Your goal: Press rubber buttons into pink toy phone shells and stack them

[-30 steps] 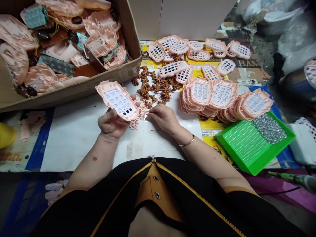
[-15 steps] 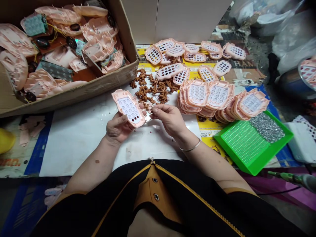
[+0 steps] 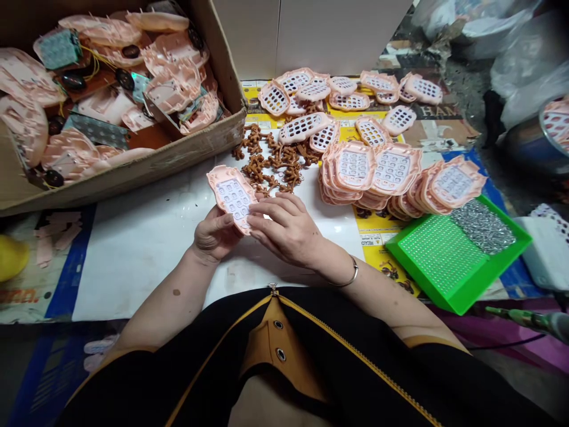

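Observation:
My left hand (image 3: 216,232) is closed round a pink plastic toy phone shell (image 3: 231,193), tilted with its inner side up. Pale clear keys sit in rows in the shell. The thumb lies along its lower left edge. My right hand (image 3: 288,228) reaches over the shell's lower right end, its fingers together and curved, fingertips on the lower keys and edge. Whatever may be under those fingertips is hidden. Just beyond both hands lies a heap of small brown branching plastic parts (image 3: 260,166).
A cardboard box (image 3: 195,151) of pink shells with wires and circuit boards stands at the left. Stacks of keyed shells (image 3: 355,169) sit to the right, with loose shells (image 3: 304,127) behind. A green tray (image 3: 435,261) holds metal screws (image 3: 482,228). A screwdriver-like tool (image 3: 524,317) is at far right.
My right hand has moved left from beside the brown parts onto the shell's lower end. Dark holes that showed there are now covered or filled. The shell stays in my left hand.

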### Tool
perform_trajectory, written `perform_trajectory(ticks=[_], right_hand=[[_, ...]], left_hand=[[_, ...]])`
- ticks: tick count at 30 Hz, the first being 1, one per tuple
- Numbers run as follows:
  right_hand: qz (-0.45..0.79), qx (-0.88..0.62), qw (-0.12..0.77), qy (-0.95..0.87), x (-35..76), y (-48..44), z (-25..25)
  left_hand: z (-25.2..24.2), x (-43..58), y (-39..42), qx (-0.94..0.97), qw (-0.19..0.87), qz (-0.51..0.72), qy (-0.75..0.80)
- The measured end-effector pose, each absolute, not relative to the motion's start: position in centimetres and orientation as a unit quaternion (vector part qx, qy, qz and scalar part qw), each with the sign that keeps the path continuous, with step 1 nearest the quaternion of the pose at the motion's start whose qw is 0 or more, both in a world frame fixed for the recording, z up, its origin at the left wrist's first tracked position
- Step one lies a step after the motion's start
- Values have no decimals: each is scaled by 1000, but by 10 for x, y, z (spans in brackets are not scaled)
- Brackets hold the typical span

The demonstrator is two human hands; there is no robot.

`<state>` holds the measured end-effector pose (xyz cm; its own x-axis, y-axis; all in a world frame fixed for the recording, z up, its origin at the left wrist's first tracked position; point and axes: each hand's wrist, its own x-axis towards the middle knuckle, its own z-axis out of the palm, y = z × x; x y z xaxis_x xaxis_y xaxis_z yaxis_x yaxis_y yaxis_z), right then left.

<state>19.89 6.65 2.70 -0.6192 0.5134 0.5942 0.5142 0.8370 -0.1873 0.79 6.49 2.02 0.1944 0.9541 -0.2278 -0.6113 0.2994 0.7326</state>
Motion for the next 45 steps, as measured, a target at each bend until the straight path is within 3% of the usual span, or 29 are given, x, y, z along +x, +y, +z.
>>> perform_trajectory(ticks=[12,25,28,33,38,40,45], right_hand=[[-147,-210,390,-884,203,62,30],[-196,-292,359,-865,256,30,50],[-227,-383,369,-815,286,35,63],[-267,-584,227,-732,333,50,90],[-252,-622,37,-740,344,54,98],[-219,-612,27,-760,345,53,105],[-195,-631,109,-743,342,93,153]], left_hand=[[26,11,59,254,761,506,317],[19,12,55,336,824,403,212],[24,11,58,339,830,381,225],[25,10,63,348,813,393,251],[23,9,65,330,805,409,274],[21,8,65,324,804,411,283],[18,9,67,318,806,405,293]])
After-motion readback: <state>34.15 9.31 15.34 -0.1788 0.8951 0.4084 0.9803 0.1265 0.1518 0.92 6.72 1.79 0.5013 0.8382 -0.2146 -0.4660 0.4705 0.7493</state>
